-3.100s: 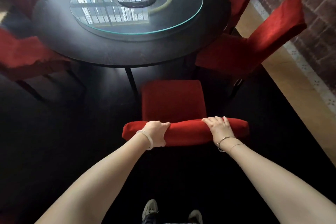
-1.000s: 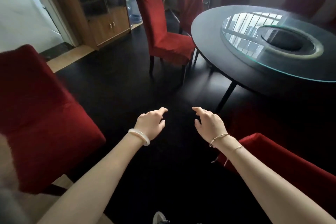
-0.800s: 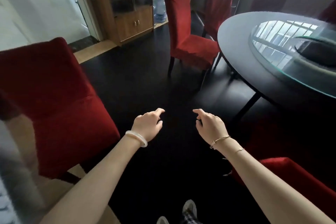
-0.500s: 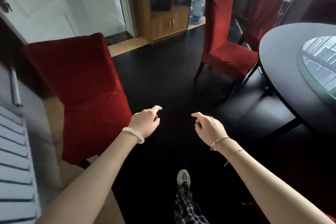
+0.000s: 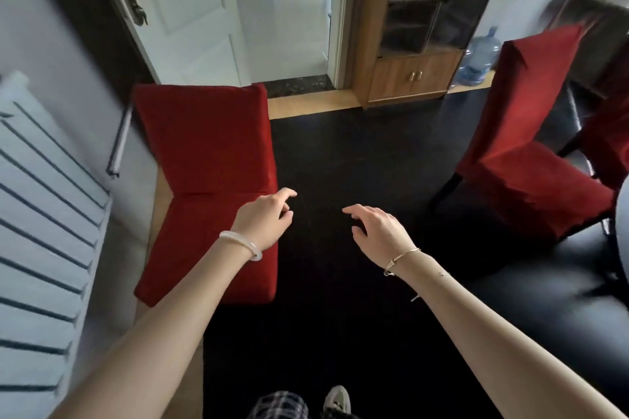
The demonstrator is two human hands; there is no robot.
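The dark floor (image 5: 340, 153) fills the middle of the room, running from the person's feet to a strip of pale wood by the doorway. A white radiator (image 5: 44, 221) covers the wall on the left, and beyond it a white door (image 5: 183, 10) stands open.

The red chair (image 5: 204, 146) sits against the left wall between the radiator and the dark floor, its back toward the door and its seat toward the person. A second chair (image 5: 517, 153), covered in the same red cloth, stands well apart on the right, turned sideways. Behind it, against the far wall, is a wooden cabinet (image 5: 415, 48) with glass doors above and two small doors below. A blue water bottle (image 5: 480, 58) stands on the floor just beside it.

Both bare arms reach forward. The left hand (image 5: 265, 221) hangs over the right edge of the red chair's seat, fingers loosely curled and forefinger out, holding nothing; whether it touches the cloth cannot be told. The right hand (image 5: 377, 231) hovers over the dark floor, near the left hand but apart from it, fingers relaxed and empty.

A pale bangle (image 5: 241, 243) circles the left wrist and a thin gold bracelet (image 5: 401, 257) the right. One shoe (image 5: 337, 400) shows at the bottom edge.
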